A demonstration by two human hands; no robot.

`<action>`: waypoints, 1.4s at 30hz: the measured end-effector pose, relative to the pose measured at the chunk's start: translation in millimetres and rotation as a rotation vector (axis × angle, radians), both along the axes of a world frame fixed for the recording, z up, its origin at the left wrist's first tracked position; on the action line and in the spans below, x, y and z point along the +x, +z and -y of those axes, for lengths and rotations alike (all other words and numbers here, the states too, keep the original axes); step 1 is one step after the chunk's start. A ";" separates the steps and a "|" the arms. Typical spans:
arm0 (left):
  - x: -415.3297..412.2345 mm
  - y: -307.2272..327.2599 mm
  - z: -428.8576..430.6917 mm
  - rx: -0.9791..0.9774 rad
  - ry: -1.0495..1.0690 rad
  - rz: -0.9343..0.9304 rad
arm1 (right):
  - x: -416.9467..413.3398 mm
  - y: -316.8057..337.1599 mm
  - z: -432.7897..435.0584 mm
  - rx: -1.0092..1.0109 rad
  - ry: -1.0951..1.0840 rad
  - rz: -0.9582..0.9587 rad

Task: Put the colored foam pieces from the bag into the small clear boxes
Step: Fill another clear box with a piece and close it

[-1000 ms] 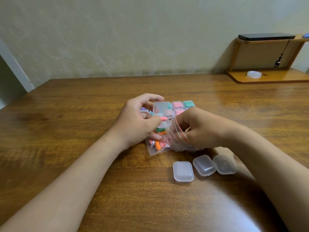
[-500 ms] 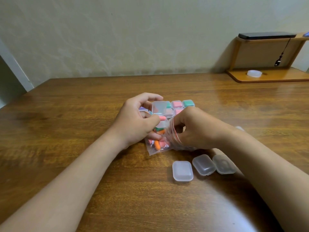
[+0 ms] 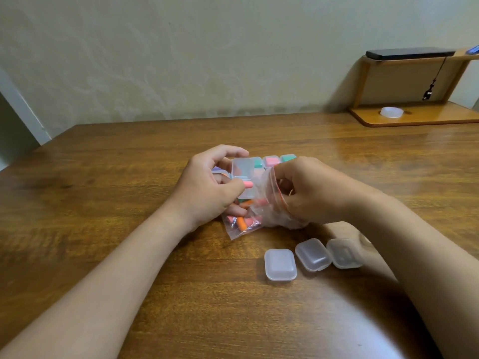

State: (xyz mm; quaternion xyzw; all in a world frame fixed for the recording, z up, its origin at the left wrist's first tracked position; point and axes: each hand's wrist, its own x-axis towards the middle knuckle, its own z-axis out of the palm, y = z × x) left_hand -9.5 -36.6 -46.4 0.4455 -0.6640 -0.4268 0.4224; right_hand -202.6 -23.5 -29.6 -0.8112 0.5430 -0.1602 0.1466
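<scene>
**One pink piece is going into the little open box**

In the middle of the frame the left hand [image 3: 212, 190] grips a small open clear plastic box [image 3: 242, 168], and its thumb presses a pink foam piece [image 3: 248, 184] at the box's edge. The right hand [image 3: 313, 193] pinches the mouth of the clear plastic zip bag [image 3: 242, 225]. The bag lies on the brown wooden table [image 3: 129, 177] with more coloured pieces inside. I think the piece should be pushed down flat so the lid can snap. Holding the bag mouth up should stop spills. Three shut empty clear boxes [image 3: 280, 264] sit at the lower right, and filled boxes [image 3: 271, 161] sit just behind the hands.
</scene>
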 end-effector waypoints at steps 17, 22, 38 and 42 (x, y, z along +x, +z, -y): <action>2.6 2.1 -0.5 -0.083 0.021 -0.048 | -21.1 19.3 -2.5 -0.232 -0.176 0.405; 2.3 2.6 -1.1 -0.132 0.029 -0.031 | -19.1 17.5 -1.9 -0.378 -0.171 0.436; -0.1 0.3 -2.9 -0.115 0.007 -0.082 | 1.5 9.0 -11.6 -0.392 0.061 0.199; -1.0 0.7 -3.5 -0.159 0.013 -0.072 | 2.4 7.4 -9.3 -0.401 0.060 0.204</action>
